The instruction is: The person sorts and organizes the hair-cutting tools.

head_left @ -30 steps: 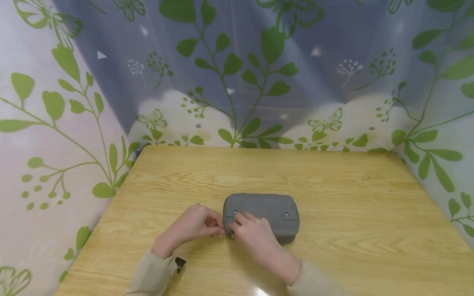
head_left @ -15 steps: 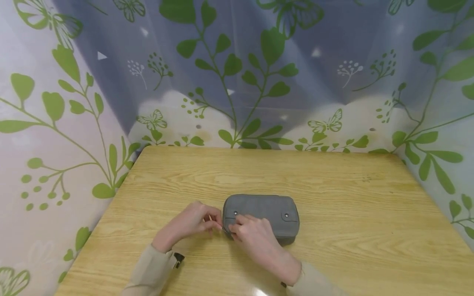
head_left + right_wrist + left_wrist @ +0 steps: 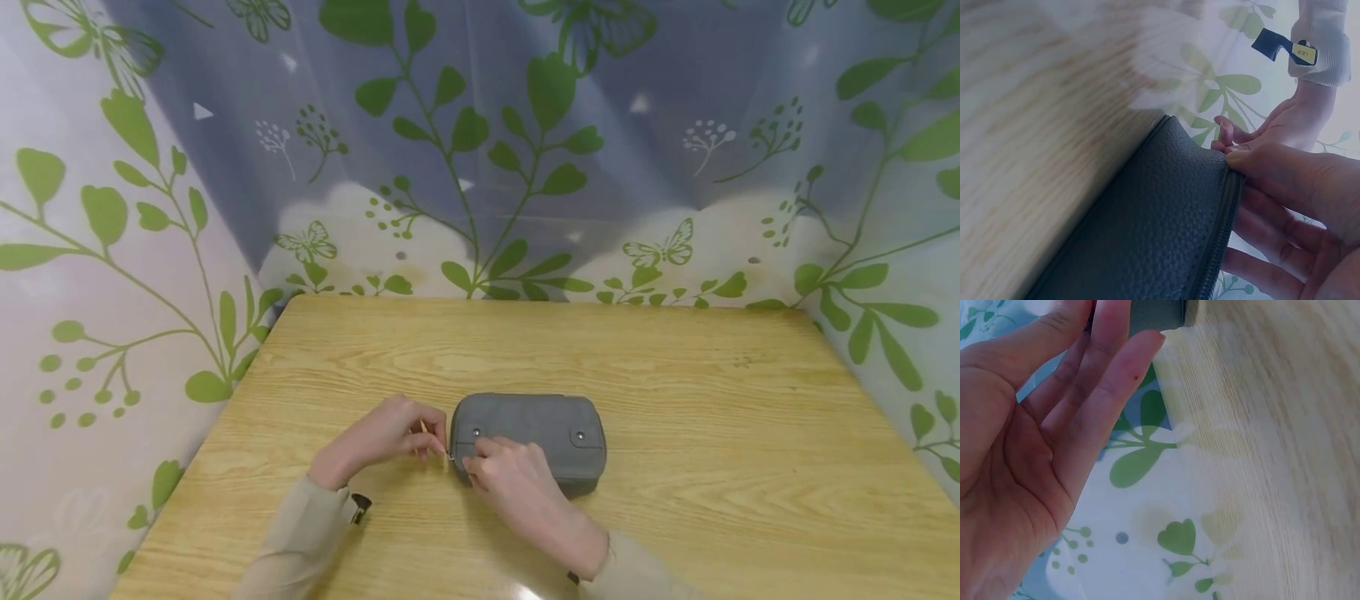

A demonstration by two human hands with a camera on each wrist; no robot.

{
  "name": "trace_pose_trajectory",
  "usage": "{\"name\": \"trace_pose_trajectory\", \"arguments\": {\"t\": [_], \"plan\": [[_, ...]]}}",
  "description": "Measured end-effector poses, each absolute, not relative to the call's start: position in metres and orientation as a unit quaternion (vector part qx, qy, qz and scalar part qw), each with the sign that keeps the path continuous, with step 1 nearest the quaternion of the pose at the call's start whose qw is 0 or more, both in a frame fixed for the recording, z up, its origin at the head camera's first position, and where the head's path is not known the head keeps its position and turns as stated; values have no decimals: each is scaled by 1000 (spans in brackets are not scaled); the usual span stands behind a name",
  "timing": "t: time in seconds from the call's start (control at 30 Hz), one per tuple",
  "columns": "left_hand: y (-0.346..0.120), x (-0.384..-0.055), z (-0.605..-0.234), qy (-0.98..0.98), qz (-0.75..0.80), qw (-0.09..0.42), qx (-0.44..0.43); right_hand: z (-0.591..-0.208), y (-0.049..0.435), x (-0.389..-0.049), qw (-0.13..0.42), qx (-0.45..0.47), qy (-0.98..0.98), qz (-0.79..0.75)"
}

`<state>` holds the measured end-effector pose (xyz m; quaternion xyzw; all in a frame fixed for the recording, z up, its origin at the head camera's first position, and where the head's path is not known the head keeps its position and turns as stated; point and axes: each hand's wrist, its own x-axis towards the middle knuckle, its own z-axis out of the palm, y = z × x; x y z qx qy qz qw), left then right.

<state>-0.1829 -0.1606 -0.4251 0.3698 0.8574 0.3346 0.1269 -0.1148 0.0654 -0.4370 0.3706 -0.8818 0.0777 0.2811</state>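
A grey zippered pouch (image 3: 532,417) with two metal snaps lies on the table, its pebbled side (image 3: 1141,212) large in the right wrist view. My left hand (image 3: 390,433) is at its left end, thumb and forefinger pinching the small metal zipper pull (image 3: 450,456). With thumb and fingers, my right hand (image 3: 517,483) grips the pouch's front left edge, close to the zipper teeth (image 3: 1216,250). In the left wrist view, the other fingers of the left hand (image 3: 1054,419) extend past the pinch, and only a corner of the pouch (image 3: 1157,314) shows.
The wood-grain table (image 3: 712,467) spreads around the pouch. Behind it hangs a leaf-and-butterfly patterned curtain (image 3: 480,242), which also closes in both sides. A dark strap piece (image 3: 1282,47) sticks out at the left sleeve.
My left hand has moved slightly back along the pouch's left end, drawing the zipper pull with it. The right hand keeps its grip, and the pouch has hardly shifted.
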Motion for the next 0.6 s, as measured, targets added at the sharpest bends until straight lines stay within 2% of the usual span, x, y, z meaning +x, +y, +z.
{"name": "trace_pose_trajectory", "arguments": {"t": [0.33, 0.6], "plan": [[-163, -191, -427, 850, 349, 168, 358, -438, 65, -115, 271, 374, -884, 73], [-162, -200, -426, 847, 352, 174, 358, -438, 66, -116, 280, 377, -880, 72]]}}
